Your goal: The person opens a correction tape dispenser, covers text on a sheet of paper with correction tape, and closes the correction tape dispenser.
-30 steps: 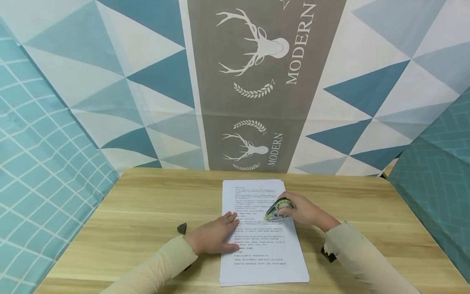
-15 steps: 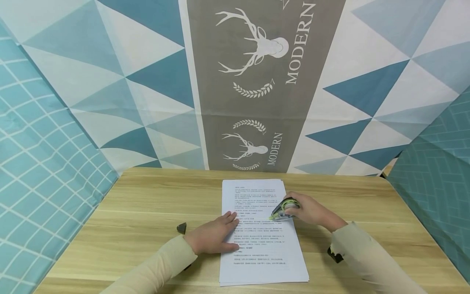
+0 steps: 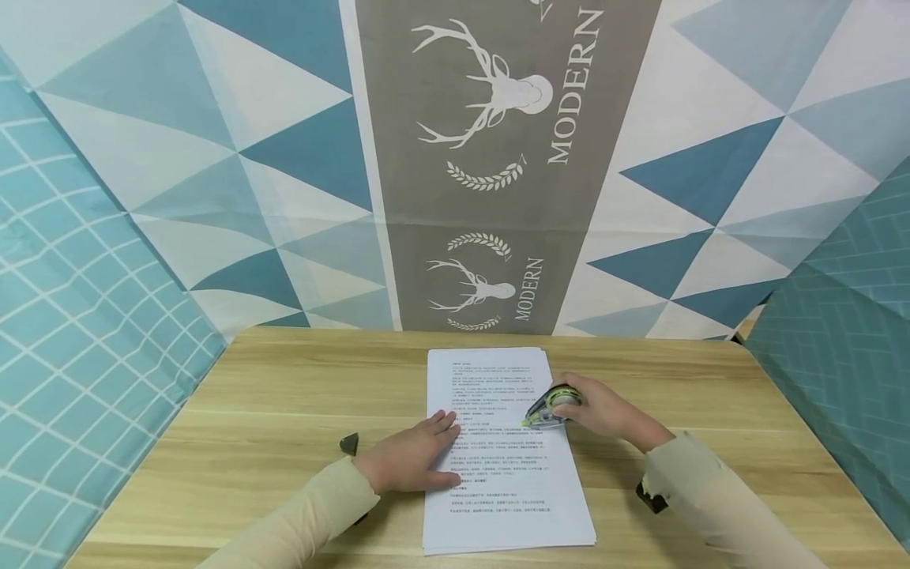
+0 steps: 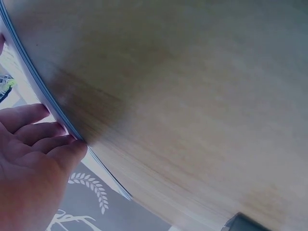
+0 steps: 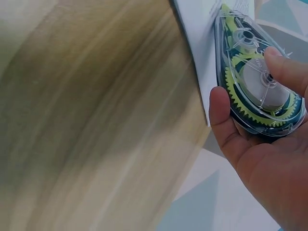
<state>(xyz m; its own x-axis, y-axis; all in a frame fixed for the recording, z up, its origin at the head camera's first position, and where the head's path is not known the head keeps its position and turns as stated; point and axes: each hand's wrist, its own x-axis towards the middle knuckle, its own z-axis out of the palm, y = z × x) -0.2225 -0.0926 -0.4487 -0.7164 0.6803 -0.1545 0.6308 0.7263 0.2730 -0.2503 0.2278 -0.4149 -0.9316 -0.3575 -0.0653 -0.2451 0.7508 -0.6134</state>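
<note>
A stack of white printed paper (image 3: 508,528) lies on the wooden table. My left hand (image 3: 408,457) rests on its left edge, fingers spread over the print; in the left wrist view the left hand (image 4: 36,154) has its fingertips along the stack's edge. In my right hand (image 3: 604,409) is a clear correction tape dispenser (image 3: 553,406), its green tip down on a line near the page's right edge. The right wrist view shows the dispenser's green gear and grey reel (image 5: 262,82), with the thumb and fingers of the right hand (image 5: 269,166) gripping its sides.
The wooden table (image 3: 284,387) reaches back to a patterned wall cloth (image 3: 490,213) with deer and triangles. Blue checked cloth (image 3: 85,316) hangs at the left. A small dark piece (image 3: 349,444) shows beside the left wrist, another dark piece (image 3: 650,498) under the right sleeve.
My right hand has slid the correction tape dispenser a little to the right along the line, mostly in the first half second. The left hand has stayed in place on the paper.
</note>
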